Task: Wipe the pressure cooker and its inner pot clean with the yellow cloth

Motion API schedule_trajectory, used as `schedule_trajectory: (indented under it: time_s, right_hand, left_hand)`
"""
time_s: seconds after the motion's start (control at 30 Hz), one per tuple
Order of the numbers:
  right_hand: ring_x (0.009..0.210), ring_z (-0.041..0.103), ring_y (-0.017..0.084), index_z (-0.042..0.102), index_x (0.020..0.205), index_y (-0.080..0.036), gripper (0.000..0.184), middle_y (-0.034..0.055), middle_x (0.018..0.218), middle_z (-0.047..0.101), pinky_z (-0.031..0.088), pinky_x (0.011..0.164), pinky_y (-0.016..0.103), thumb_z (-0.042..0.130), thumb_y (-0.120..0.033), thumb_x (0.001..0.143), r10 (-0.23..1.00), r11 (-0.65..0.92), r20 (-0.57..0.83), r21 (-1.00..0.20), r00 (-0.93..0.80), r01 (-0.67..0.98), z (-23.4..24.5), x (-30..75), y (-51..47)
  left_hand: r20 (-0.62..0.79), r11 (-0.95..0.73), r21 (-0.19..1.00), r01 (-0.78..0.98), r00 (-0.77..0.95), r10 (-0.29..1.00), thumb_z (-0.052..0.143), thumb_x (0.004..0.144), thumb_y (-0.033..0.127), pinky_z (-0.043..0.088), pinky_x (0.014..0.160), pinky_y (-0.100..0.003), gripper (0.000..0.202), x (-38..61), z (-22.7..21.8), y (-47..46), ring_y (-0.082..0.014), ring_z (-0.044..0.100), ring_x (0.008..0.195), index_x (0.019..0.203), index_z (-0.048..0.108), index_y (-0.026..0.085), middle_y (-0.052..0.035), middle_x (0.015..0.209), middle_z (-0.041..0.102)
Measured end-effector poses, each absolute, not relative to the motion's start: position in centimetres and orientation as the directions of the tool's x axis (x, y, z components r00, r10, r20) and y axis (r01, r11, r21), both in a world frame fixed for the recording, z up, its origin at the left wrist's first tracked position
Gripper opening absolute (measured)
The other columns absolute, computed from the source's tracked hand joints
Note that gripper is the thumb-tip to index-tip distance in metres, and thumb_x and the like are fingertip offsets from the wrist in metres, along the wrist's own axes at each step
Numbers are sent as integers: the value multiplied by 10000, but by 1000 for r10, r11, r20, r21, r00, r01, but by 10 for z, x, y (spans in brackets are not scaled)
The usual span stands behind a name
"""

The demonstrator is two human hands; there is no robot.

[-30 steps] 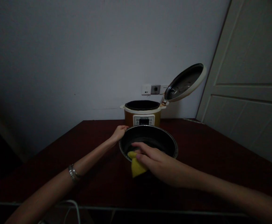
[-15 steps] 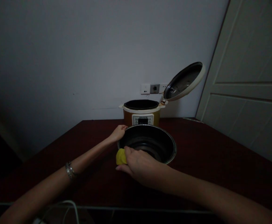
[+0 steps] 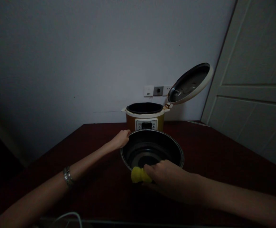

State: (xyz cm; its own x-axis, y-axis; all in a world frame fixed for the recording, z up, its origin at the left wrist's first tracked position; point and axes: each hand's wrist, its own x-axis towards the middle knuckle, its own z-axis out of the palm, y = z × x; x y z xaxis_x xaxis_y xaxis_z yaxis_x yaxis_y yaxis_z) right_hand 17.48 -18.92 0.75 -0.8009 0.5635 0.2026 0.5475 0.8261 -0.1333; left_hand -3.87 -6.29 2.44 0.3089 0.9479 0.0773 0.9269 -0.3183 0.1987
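Observation:
A dark, round inner pot [image 3: 149, 144] with a pale rim stands tilted towards me on the table. My left hand [image 3: 123, 138] grips its rim at the far left, fingers closed over the edge. Pinched in my right hand [image 3: 168, 177] is a yellow sponge [image 3: 139, 175], pressed at the pot's near rim; some of those fingers are hidden behind the sponge and hand. Behind the pot sits a rice cooker [image 3: 161, 122] with a control panel, its lid [image 3: 191, 84] raised to the right.
The dark red table [image 3: 100, 136] meets a pale wall with sockets [image 3: 158, 91] behind the cooker. A white panelled door [image 3: 254, 95] stands on the right. A white cable [image 3: 72, 214] loops at the near left edge.
My right hand and the sponge have moved right and nearer to me along the pot's near rim. My left hand keeps its hold. The view has shifted slightly.

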Motion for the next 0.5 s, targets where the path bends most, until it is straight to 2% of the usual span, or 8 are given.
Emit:
schedule_trajectory:
  time_s: [0.17, 0.3, 0.4, 0.5]
  right_hand:
    - [620, 657, 171, 587, 873, -161, 241, 35, 755, 686, 333, 451, 238, 540, -394, 834, 481, 874, 112, -140, -869, 466, 7, 199, -176]
    - [645, 636, 175, 599, 853, -160, 289, 55, 769, 675, 359, 496, 256, 550, -443, 821, 425, 902, 94, -125, -900, 413, 4, 221, -162]
    - [669, 618, 175, 602, 836, -166, 310, 59, 766, 666, 392, 569, 276, 521, -465, 833, 363, 929, 108, -125, -926, 349, 1, 238, -149]
    - [746, 606, 192, 606, 858, -168, 286, 79, 807, 658, 417, 670, 313, 479, -423, 863, 313, 947, 111, -107, -943, 302, 0, 255, -135]
  left_hand:
    - [59, -336, 212, 918, 331, 942, 371, 781, 78, 374, 612, -265, 268, -41, 26, -61, -195, 609, 725, 824, 633, 121, -125, 829, 669]
    - [64, -344, 256, 903, 340, 938, 398, 781, 92, 374, 616, -274, 243, -39, 30, -63, -210, 617, 722, 779, 637, 136, -132, 815, 673]
    - [59, -331, 338, 881, 331, 942, 448, 758, 100, 372, 599, -263, 188, -39, 34, -65, -195, 611, 678, 743, 628, 153, -106, 769, 673]
    - [64, -333, 366, 869, 334, 940, 484, 741, 106, 374, 593, -260, 148, -40, 34, -64, -186, 603, 644, 732, 623, 156, -91, 738, 665]
